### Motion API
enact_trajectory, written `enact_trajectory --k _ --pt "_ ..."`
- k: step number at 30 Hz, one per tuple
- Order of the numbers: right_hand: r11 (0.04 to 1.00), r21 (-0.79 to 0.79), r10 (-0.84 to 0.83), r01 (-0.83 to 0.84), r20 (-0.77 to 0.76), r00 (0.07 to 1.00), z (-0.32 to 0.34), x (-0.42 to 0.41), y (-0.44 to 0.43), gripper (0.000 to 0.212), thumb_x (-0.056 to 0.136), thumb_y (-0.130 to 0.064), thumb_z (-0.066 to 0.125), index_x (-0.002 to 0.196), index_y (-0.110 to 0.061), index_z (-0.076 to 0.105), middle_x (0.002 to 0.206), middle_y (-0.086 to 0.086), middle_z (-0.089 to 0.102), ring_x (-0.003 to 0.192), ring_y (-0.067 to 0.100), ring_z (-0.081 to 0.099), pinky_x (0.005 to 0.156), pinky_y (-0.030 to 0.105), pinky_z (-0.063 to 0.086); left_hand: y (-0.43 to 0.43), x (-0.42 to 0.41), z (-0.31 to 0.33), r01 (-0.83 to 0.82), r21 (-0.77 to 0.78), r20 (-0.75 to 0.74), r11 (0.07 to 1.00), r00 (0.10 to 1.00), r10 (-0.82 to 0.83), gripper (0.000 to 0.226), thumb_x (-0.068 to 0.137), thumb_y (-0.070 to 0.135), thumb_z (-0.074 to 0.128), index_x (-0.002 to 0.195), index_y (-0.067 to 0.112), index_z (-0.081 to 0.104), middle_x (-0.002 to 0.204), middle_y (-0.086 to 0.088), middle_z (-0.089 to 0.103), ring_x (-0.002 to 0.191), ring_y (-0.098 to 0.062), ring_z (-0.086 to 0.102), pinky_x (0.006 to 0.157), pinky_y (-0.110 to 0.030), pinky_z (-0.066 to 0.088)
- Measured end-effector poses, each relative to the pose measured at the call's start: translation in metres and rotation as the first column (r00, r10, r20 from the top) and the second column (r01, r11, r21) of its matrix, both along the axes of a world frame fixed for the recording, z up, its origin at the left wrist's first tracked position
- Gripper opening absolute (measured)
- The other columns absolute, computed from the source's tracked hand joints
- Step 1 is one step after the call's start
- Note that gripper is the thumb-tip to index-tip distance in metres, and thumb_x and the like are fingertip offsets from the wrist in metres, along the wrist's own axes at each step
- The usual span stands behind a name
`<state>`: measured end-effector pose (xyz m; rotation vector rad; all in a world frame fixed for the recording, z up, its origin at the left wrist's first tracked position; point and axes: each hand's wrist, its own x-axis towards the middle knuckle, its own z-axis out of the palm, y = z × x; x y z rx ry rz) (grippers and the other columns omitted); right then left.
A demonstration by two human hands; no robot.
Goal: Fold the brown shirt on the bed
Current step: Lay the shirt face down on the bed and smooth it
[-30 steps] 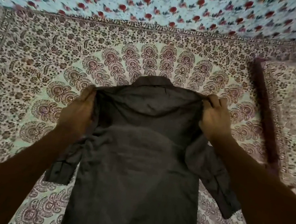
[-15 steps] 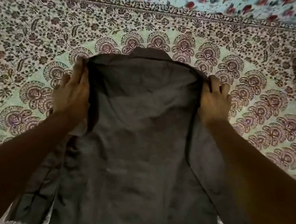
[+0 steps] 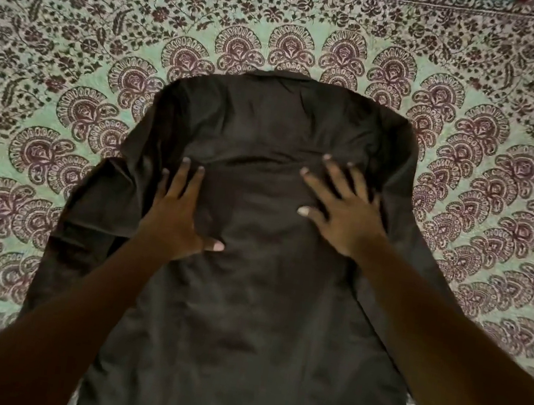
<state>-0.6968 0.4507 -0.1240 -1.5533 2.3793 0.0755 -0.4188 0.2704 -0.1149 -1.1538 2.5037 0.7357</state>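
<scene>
On the brown shirt, left hand flat; right hand splayed.

Head camera looks down (close) onto the bed.

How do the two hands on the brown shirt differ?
The left hand has its fingers close together; the right hand spreads them wide. The right hand lies farther up the brown shirt than the left hand. Both rest flat on it, palms down.

Lays left grip and right grip palm-down, side by side, fingers straight and spread, thumbs turned inward.
</scene>
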Motion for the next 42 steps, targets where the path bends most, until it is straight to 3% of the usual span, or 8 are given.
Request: enact_trajectory --k 4,8,12,17,21,27,36,42 --pt "0.926 0.015 -0.377 0.376 0.020 0.926 0.012 -0.015 -0.006 0.068 0.104 -0.057 0.041 0.164 -0.033 0.021 0.175 0.007 0.002 0.160 0.036 0.007 0.119 0.066 0.023 0.000 -0.010 0.003 -0.056 0.011 0.050 0.998 0.997 0.056 0.155 0.051 0.064 0.092 0.165 0.023 -0.005 0.172 -0.002 -0.018 0.157 -0.039 -0.013 0.129 -0.055 0.005" --pt "0.982 -0.159 -0.107 0.100 -0.033 0.994 0.015 0.072 0.000 0.069 0.101 -0.044 0.046 0.160 -0.010 0.035 0.173 0.017 0.014 0.159 0.038 0.015 0.119 0.057 0.031 0.025 -0.013 0.018 -0.045 -0.054 0.053 0.998 0.997 0.048 0.127 0.072 0.054 0.086 0.165 0.027 0.004 0.172 0.005 -0.012 0.157 -0.040 0.001 0.123 -0.061 0.024" --pt "0.990 -0.107 0.102 -0.095 0.059 0.993 -0.002 0.141 0.072 0.073 0.101 -0.066 0.041 0.164 -0.031 0.027 0.175 0.001 0.012 0.160 0.028 0.016 0.119 0.057 0.031 0.086 0.032 0.013 0.040 -0.102 -0.067 0.994 0.997 -0.047 0.097 0.084 0.062 0.058 0.164 0.029 0.015 0.174 0.007 -0.001 0.159 -0.029 0.009 0.123 -0.057 0.027" --pt "0.947 -0.049 -0.318 0.316 -0.044 0.947 -0.004 0.096 0.145 0.076 0.096 -0.077 0.037 0.163 -0.048 0.015 0.175 -0.011 0.006 0.160 0.025 0.018 0.106 0.062 0.042 0.112 0.108 -0.004 -0.031 -0.195 -0.006 0.980 1.000 0.030 0.095 0.087 0.079 0.038 0.165 0.034 0.006 0.173 0.008 -0.006 0.160 -0.033 0.001 0.123 -0.057 0.020" --pt "0.810 -0.061 -0.585 0.583 -0.034 0.810 0.000 0.093 0.155 0.083 0.097 -0.076 0.024 0.166 -0.033 0.012 0.172 0.012 0.018 0.146 0.049 0.034 0.112 0.071 0.031 0.139 0.120 -0.002 -0.112 -0.204 0.014 0.972 0.993 0.118 0.090 0.092 0.074 0.031 0.165 0.026 0.011 0.174 -0.002 -0.005 0.157 -0.045 0.003 0.122 -0.063 0.023" --pt "0.991 -0.125 -0.052 0.050 -0.011 0.999 -0.009 0.183 0.165 0.078 0.102 -0.070 0.031 0.167 -0.028 0.016 0.176 0.001 0.004 0.162 0.028 0.006 0.124 0.058 0.023 0.186 0.135 -0.012 -0.080 -0.191 0.008 0.978 0.997 0.083 0.097 0.087 0.080 0.035 0.165 0.030 0.007 0.174 0.001 -0.008 0.157 -0.046 -0.005 0.119 -0.067 0.021" --pt "0.767 -0.137 -0.641 0.627 -0.107 0.760 -0.007 0.178 0.235 0.085 0.100 -0.072 0.030 0.163 -0.016 0.029 0.161 0.019 0.039 0.141 0.045 0.042 0.114 0.063 0.031 0.201 0.167 -0.006 -0.222 -0.097 0.039 0.970 0.973 0.227 0.108 0.082 0.084 0.030 0.165 0.022 0.002 0.173 -0.006 -0.009 0.154 -0.053 -0.007 0.117 -0.074 0.018" --pt "0.978 -0.120 -0.175 0.172 -0.010 0.985 -0.009 0.219 0.218 0.084 0.101 -0.070 0.028 0.167 -0.018 0.015 0.176 0.002 0.004 0.162 0.026 0.005 0.128 0.053 0.015 0.261 0.174 -0.001 -0.321 0.029 0.131 0.946 0.940 0.315 0.119 0.063 0.099 0.027 0.161 0.043 -0.010 0.169 0.013 -0.026 0.154 -0.049 -0.018 0.113 -0.079 0.006"
